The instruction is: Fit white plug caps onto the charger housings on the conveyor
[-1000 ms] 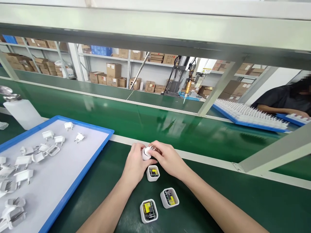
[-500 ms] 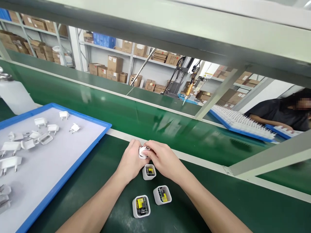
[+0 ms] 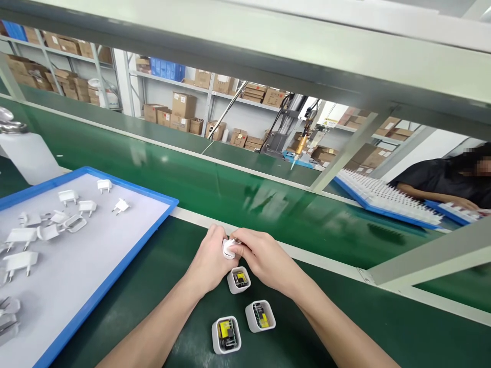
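Observation:
My left hand (image 3: 207,261) is closed around a white charger housing (image 3: 229,251), mostly hidden by the fingers. Against its open end, my right hand (image 3: 264,259) pinches a white plug cap (image 3: 231,244) between thumb and fingers; the pins are largely covered. Just below the hands stands an open white charger housing (image 3: 238,280) with a yellow and black circuit board inside. Two more such housings, one at the lower right (image 3: 260,316) and another at the lower left (image 3: 226,335), stand open side upward on the green bench.
A blue-edged tray (image 3: 126,225) at left bears several loose white plug caps (image 3: 22,261). Behind it stands a white bottle (image 3: 30,156). Metal posts (image 3: 353,148) and an overhead beam frame the bench. Across it, a person (image 3: 433,176) sits near trays of white parts (image 3: 387,197).
The view has shifted slightly, so everything sits a little lower and further right. Both hands keep their grip, and the dark gap between cap and housing looks narrower.

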A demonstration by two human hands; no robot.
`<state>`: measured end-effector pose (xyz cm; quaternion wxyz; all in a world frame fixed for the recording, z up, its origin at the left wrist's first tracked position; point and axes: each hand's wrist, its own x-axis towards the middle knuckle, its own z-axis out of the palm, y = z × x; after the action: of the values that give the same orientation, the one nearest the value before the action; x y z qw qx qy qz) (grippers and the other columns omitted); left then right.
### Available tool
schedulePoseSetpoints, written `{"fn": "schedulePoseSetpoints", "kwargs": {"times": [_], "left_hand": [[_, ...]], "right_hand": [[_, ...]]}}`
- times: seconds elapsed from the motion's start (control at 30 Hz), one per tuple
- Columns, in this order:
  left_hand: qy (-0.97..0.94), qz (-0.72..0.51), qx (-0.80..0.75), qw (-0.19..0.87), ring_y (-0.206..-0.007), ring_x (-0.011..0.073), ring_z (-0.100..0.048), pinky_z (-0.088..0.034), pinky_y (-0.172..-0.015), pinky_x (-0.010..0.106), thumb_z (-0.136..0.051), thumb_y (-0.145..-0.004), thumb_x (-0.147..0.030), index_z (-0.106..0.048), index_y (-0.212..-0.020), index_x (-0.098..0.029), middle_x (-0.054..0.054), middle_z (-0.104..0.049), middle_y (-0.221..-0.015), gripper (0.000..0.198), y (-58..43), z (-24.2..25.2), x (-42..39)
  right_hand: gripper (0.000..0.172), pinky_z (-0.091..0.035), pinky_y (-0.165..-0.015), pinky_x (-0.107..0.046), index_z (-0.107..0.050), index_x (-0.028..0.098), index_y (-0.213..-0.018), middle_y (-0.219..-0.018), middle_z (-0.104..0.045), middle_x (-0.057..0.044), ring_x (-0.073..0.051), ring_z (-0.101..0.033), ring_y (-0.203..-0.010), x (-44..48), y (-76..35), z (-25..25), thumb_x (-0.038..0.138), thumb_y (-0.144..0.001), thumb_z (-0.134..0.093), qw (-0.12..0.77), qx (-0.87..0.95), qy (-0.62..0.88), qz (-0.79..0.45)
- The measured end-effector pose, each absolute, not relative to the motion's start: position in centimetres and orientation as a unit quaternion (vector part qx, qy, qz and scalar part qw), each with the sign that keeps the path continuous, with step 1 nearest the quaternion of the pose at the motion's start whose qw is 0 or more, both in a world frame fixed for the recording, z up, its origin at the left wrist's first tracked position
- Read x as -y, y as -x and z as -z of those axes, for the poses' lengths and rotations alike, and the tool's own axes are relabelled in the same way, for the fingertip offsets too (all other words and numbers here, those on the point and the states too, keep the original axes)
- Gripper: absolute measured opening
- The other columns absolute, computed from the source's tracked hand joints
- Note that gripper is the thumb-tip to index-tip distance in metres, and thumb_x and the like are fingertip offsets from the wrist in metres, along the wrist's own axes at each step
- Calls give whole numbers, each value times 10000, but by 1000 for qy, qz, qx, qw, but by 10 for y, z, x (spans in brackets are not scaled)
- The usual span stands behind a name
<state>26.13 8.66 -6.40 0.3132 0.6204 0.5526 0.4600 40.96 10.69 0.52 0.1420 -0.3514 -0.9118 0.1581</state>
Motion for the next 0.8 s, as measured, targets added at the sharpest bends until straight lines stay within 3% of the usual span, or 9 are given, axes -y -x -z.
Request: {"fn": "schedulePoseSetpoints", "kwargs": {"times": [0.43,0.63,0.8], "left_hand": [[-632,-438,-544,336,-704,130,-459,-343,-598,257,-682,-769,-115,-370,-742,-229,-35,-431,-845,334,-260,62,-84],[-632,-440,-544,333,-709,131,-444,-344,-615,256,-679,-750,-67,-369,-757,-227,-43,-418,-836,349,-257,63,-86],[-648,-430,-533,332,-728,134,-446,-357,-645,267,-673,-768,-58,-369,-775,-226,-38,-411,-867,347,-257,67,-86]], "right_hand": [[190,-399,-688,-275,-577,217,-882,-849,-642,-16,-168,-568,-744,-113,-419,-4,241,-1021,-451,156,910,315,-219],[186,-358,-645,-271,-532,204,-840,-804,-616,-13,-156,-531,-700,-106,-412,7,194,-1009,-455,179,914,343,-122],[156,-340,-631,-265,-507,203,-858,-811,-618,-1,-146,-528,-690,-103,-414,22,171,-1005,-463,204,910,341,-117]]}}
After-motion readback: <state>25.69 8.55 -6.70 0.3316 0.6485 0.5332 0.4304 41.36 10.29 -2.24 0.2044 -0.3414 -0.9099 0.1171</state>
